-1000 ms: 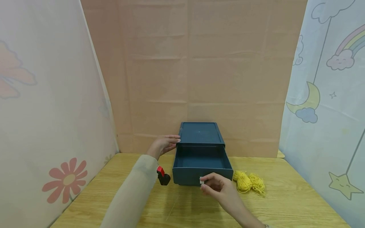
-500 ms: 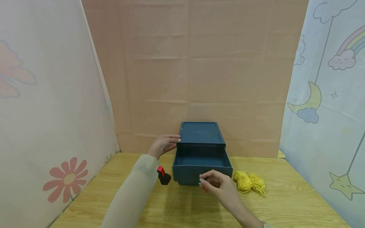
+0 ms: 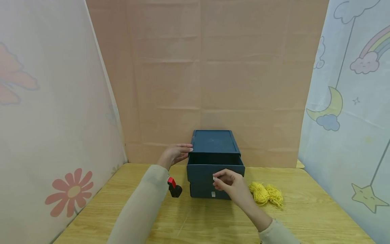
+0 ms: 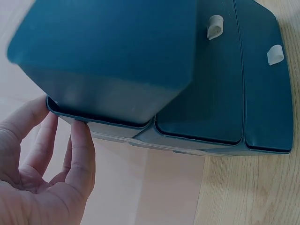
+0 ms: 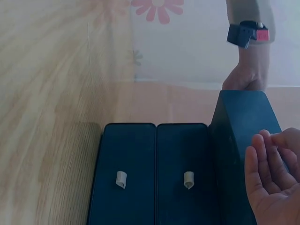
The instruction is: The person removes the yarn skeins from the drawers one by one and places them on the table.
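Your left hand (image 3: pixel 174 156), fingers extended, touches the cabinet (image 3: pixel 214 141); your right hand (image 3: pixel 234 185) pinches the tab (image 3: pixel 214 177) on the top drawer (image 3: pixel 199 173), partly out; yarn (image 3: pixel 264 195) nearby.

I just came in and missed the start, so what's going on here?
A person is handling a blue drawer cabinet on a wooden table. The right hand pinches the white tab on the top drawer, which stands partly out. The left hand touches the cabinet's left side near its front edge. The two lower drawers are shut. Yellow yarn lies on the table, to the right of the cabinet.
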A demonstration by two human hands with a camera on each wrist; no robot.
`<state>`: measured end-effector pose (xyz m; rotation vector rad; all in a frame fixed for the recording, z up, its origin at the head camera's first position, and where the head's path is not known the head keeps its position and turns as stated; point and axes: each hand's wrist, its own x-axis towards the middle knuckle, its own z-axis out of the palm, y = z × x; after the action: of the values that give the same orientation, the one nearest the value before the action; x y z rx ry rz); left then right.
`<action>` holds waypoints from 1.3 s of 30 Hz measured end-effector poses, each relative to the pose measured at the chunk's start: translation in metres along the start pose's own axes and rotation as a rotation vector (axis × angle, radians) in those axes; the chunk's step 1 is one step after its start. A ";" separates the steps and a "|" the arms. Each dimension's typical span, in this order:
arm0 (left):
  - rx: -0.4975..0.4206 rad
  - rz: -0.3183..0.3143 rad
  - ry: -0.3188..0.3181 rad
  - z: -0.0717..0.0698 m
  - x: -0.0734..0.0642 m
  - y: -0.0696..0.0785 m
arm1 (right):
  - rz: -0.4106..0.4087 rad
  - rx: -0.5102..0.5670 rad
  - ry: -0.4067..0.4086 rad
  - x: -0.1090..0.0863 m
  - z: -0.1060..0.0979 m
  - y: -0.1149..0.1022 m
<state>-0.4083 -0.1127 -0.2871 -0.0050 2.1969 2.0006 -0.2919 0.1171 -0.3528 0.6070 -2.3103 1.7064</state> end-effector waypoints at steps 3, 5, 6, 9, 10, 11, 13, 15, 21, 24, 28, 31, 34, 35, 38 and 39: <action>-0.005 -0.006 0.000 0.000 0.000 0.000 | 0.000 -0.013 0.012 0.007 -0.001 0.003; -0.009 -0.006 -0.003 0.000 -0.001 0.000 | 0.008 -0.017 0.028 0.011 0.000 0.005; -0.010 -0.006 -0.007 0.000 -0.001 0.000 | 0.011 -0.020 0.035 0.014 0.000 0.007; -0.012 -0.002 -0.017 0.000 0.000 0.000 | 0.031 -0.029 0.057 0.021 0.001 0.010; -0.012 -0.001 -0.017 0.000 0.000 0.000 | 0.036 -0.031 0.062 0.024 0.002 0.011; -0.014 -0.001 -0.018 0.000 0.001 0.000 | 0.038 -0.032 0.065 0.026 0.002 0.012; -0.014 -0.001 -0.017 0.000 0.001 0.000 | 0.045 -0.028 0.078 0.030 0.003 0.014; -0.012 0.000 -0.013 0.000 0.001 0.000 | 0.046 -0.015 0.092 0.034 0.003 0.015; -0.012 0.001 -0.006 0.000 0.001 -0.001 | 0.051 0.014 0.133 0.044 0.003 0.023; -0.015 -0.001 -0.005 0.000 0.001 -0.001 | 0.041 0.012 0.149 0.048 0.004 0.026; -0.017 -0.002 -0.004 0.001 0.001 0.000 | 0.039 0.003 0.162 0.050 0.003 0.028; -0.009 0.000 -0.002 0.001 0.002 0.000 | 0.050 0.004 0.167 0.052 0.003 0.028; -0.003 0.001 -0.002 0.001 0.002 0.000 | 0.040 0.004 0.171 0.052 0.003 0.028; -0.003 0.001 -0.003 0.001 0.002 0.000 | 0.024 -0.002 0.172 0.051 0.004 0.027; -0.007 -0.004 -0.002 0.001 0.001 0.000 | 0.007 -0.002 0.174 0.051 0.004 0.026; -0.009 -0.005 0.000 0.001 0.000 0.000 | 0.005 0.000 0.171 0.050 0.004 0.026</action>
<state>-0.4086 -0.1117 -0.2872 -0.0120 2.1862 2.0077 -0.3484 0.1098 -0.3568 0.4372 -2.1945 1.6898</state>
